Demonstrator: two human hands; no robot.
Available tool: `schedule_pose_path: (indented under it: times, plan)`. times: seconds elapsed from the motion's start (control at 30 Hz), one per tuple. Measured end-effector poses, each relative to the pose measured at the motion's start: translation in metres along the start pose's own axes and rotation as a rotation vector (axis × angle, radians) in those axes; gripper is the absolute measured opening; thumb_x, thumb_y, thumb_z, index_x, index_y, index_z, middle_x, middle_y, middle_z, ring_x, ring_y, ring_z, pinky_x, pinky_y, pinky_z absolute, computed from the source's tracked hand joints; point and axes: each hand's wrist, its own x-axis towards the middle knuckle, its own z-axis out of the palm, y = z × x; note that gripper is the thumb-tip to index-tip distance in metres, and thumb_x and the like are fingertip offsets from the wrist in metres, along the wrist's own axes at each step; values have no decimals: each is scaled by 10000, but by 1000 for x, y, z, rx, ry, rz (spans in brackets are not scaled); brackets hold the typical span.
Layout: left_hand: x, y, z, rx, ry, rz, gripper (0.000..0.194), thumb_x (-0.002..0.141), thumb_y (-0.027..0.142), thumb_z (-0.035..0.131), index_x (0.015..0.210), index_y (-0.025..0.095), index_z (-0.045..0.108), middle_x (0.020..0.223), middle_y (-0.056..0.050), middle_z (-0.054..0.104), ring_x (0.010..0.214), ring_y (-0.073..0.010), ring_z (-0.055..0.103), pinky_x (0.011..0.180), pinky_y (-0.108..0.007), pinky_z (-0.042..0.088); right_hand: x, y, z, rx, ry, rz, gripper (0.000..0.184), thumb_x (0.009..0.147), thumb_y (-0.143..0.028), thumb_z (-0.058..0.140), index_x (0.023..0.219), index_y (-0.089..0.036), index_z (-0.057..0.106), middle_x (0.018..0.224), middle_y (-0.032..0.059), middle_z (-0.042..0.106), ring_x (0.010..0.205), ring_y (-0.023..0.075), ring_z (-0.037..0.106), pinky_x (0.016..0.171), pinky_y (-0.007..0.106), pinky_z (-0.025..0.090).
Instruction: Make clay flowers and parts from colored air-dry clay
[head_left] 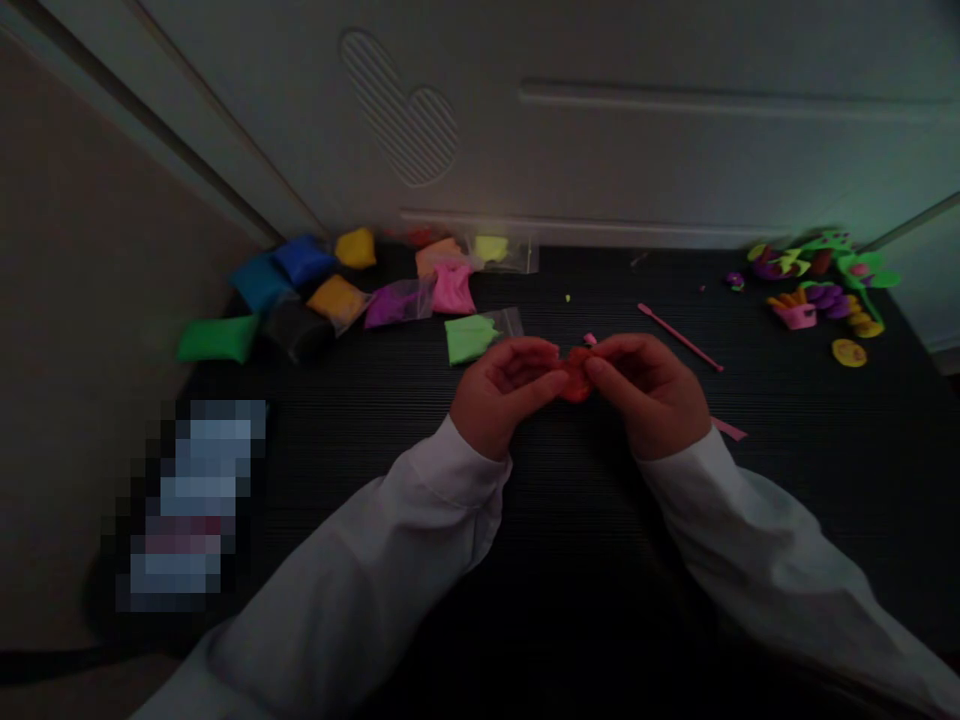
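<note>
Between my two hands, above the dark table, is a small flattened lump of red modelling clay (577,376). My left hand (511,392) pinches its left edge between thumb and fingers. On the opposite edge, the thumb and forefinger of my right hand (651,390) are closed. A small pink bit of clay (590,340) shows just behind the red piece. Beyond my left hand lies a light green clay packet (471,339). A thin pink modelling stick (681,338) rests past my right hand, and a flat pink tool (727,429) is partly hidden by that wrist.
Clay packets in several colours, such as a pink one (453,289) and a green one (219,340), lie along the back left. Shaped clay pieces (827,299) and a yellow disc (849,352) sit at the right. A pixelated screen (199,505) is at left; a white panel (480,130) stands behind.
</note>
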Motion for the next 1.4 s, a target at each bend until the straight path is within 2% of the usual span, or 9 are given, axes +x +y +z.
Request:
schedule_pose_path:
  times: [0.13, 0.3, 0.53, 0.83, 1.03, 1.2, 1.4]
  plan:
    - [-3, 2, 2, 86, -9, 86, 361, 530, 119, 691, 850, 191, 539, 789, 10, 608, 740, -100, 586, 685, -219, 478, 2, 4, 0, 61, 73, -16, 210, 664, -197, 604, 856, -227, 522, 794, -12, 593, 709, 103, 573, 656, 266, 483]
    - [-3, 3, 2, 213, -10, 161, 414, 565, 145, 671, 957, 196, 547, 806, -9, 629, 727, -114, 598, 693, -243, 494, 3, 6, -2, 25, 10, 7, 252, 667, -203, 600, 910, -227, 540, 797, -13, 583, 651, 83, 558, 625, 246, 485]
    - [-3, 7, 2, 196, -20, 113, 288, 574, 142, 667, 855, 176, 611, 799, -11, 659, 710, -119, 613, 710, -259, 506, 3, 7, -5, 38, -12, 16, 215, 670, -220, 602, 884, -220, 580, 788, -6, 612, 671, 95, 573, 634, 256, 492]
    - [1, 2, 0, -2, -48, 35, 214, 587, 116, 653, 786, 181, 612, 733, 10, 653, 639, -92, 605, 607, -212, 503, 1, 6, -4, 67, -38, 21, 171, 695, -262, 584, 856, -207, 581, 783, -2, 635, 673, 104, 594, 643, 280, 505]
    - [2, 0, -1, -88, -6, -23, 202, 586, 139, 651, 776, 192, 610, 726, 16, 641, 605, -85, 591, 524, -190, 480, 0, 5, -2, 97, -51, 38, 143, 690, -234, 589, 829, -200, 577, 805, -1, 638, 694, 97, 602, 655, 260, 507]
    - [2, 0, -2, 15, 17, -9, 194, 601, 181, 643, 794, 180, 629, 752, -6, 640, 593, -86, 576, 508, -201, 466, 0, 1, 0, 126, -33, 56, 198, 641, -186, 631, 811, -194, 529, 705, -22, 630, 614, 88, 600, 615, 247, 511]
    - [3, 1, -3, 110, 25, -10, 152, 605, 211, 641, 750, 165, 639, 712, -9, 635, 544, -74, 546, 482, -201, 444, -1, -3, -2, 54, -94, 63, 134, 663, -227, 611, 777, -173, 568, 777, 16, 649, 674, 109, 612, 698, 299, 504]
